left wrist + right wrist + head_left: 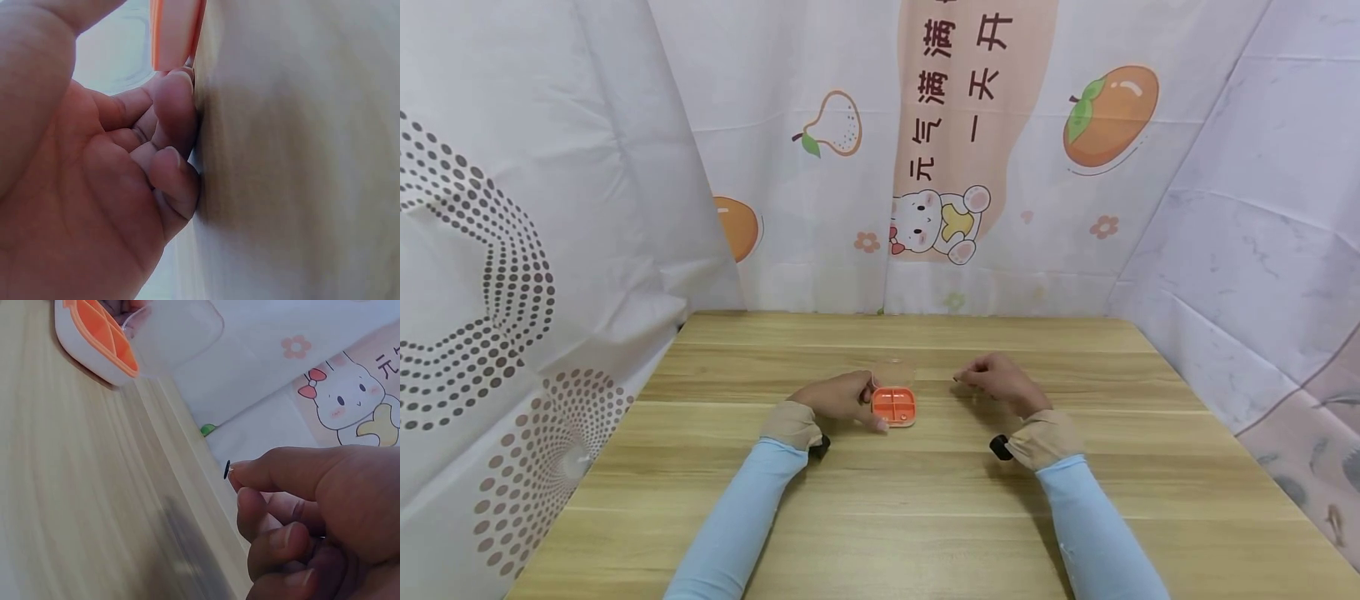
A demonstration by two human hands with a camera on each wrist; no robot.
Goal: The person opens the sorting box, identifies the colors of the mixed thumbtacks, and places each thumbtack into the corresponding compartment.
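A small pill box [894, 407] with a white body and an orange divided insert sits on the wooden table. Its clear lid [892, 372] is raised at the back. My left hand [842, 397] holds the box from its left side, thumb at the near edge and fingers toward the back. In the left wrist view, curled fingers [177, 106] touch the end of the box. Off to the right, above the table, my right hand [1002, 383] pinches a small, thin dark disc [227, 469] between thumb and index finger. Tiny things, too small to identify, lie in the near compartments.
The wooden table [910, 517] spreads out around both hands. A white printed curtain [820, 217] hangs behind its far edge, with more cloth at the left and right sides. Each wrist wears a small black camera [1001, 447].
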